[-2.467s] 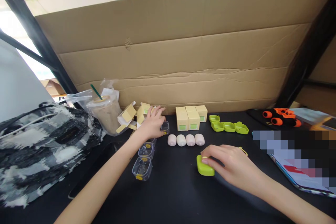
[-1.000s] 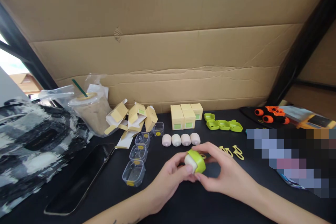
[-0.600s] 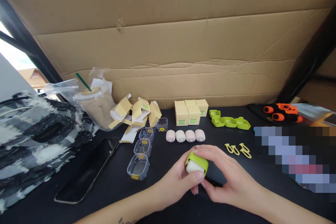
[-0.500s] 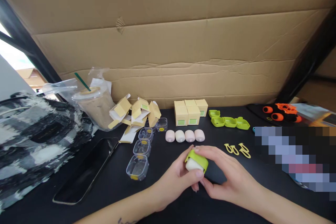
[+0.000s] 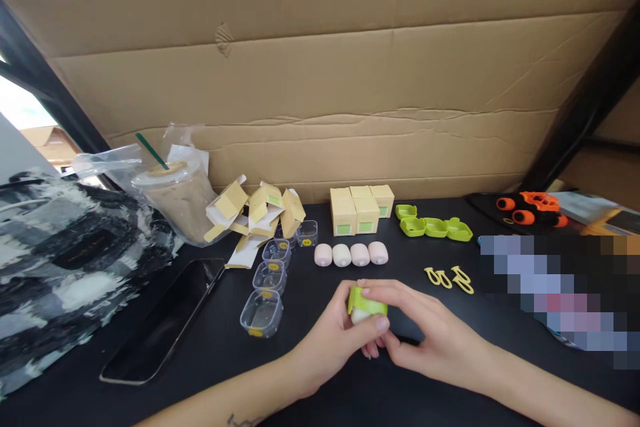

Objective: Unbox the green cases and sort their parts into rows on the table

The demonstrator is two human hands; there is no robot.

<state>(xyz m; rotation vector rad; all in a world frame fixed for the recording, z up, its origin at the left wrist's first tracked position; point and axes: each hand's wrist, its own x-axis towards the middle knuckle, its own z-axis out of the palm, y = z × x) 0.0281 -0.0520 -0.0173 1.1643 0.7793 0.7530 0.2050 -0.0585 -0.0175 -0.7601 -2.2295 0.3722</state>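
A person's left hand (image 5: 334,335) is gripping a small white case (image 5: 359,315), while the right hand (image 5: 425,328) is grasping a green cover (image 5: 376,307) sitting over the case's upper part, between both hands. Four pale rounded cases (image 5: 341,255) are lining up just beyond the fingers; clear containers (image 5: 261,315) are standing left of the left hand, and green shells (image 5: 436,227) are lying beyond the right.
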